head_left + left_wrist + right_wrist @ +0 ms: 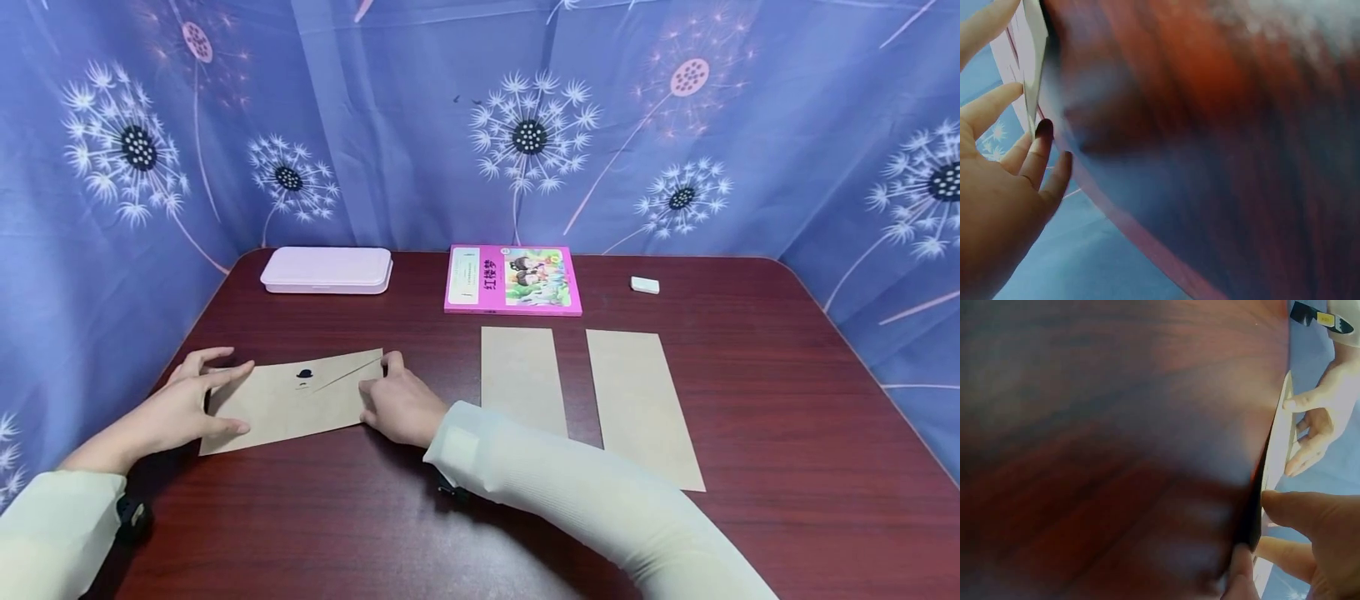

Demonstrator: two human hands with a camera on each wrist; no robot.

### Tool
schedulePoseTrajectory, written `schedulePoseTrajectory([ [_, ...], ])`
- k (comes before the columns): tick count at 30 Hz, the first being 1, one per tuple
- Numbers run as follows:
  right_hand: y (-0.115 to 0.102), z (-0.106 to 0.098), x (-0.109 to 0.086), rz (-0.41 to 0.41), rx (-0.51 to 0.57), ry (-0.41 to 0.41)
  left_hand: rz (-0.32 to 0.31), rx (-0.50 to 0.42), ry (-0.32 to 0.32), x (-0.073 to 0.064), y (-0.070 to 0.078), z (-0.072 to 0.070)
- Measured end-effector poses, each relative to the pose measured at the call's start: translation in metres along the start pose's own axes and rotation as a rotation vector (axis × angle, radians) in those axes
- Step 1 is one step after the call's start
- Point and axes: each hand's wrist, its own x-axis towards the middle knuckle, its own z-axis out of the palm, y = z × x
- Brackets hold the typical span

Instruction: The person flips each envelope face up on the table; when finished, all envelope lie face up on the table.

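Observation:
A brown kraft-paper envelope [300,404] lies lengthwise at the table's left side, with a small dark hat print and a slanting line on its face. At its left end, my left hand [180,400] grips it, thumb and index finger spread over the paper. My right hand [405,404] holds the right end with bent fingers and the thumb at the near corner. In the right wrist view the envelope [1280,434] appears edge-on, with dark shadow along its underside. The left wrist view shows only a narrow strip of it beside the fingers [994,106].
Two more brown paper pieces, one in the middle [521,375] and one on the right [645,408], lie partly behind the right sleeve. Along the back are a pale case [326,269], a pink book [513,280] and a white eraser [645,285]. Patterned blue cloth [420,125] surrounds the table.

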Motion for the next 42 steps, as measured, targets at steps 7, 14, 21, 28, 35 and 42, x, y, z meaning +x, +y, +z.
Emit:
schedulePoseTrajectory([
  [7,0.001,0.002,0.0,-0.008,-0.055,0.012,0.002,0.007,-0.032,0.0,-0.002,-0.001],
  [14,0.006,0.003,-0.004,0.024,0.012,0.024,-0.015,0.038,-0.084,0.002,-0.002,-0.001],
  [21,0.027,-0.011,-0.034,-0.014,-0.129,0.192,0.106,0.044,0.045,0.019,0.004,-0.007],
  [28,0.061,-0.017,-0.086,-0.128,-0.235,0.296,0.341,0.309,0.187,0.066,0.058,-0.002],
  [35,0.081,-0.019,-0.132,-0.065,-0.242,0.184,0.617,0.444,0.156,0.115,0.133,0.034],
  [42,0.095,-0.017,-0.161,-0.013,-0.242,0.166,0.76,0.516,0.007,0.141,0.18,0.072],
])
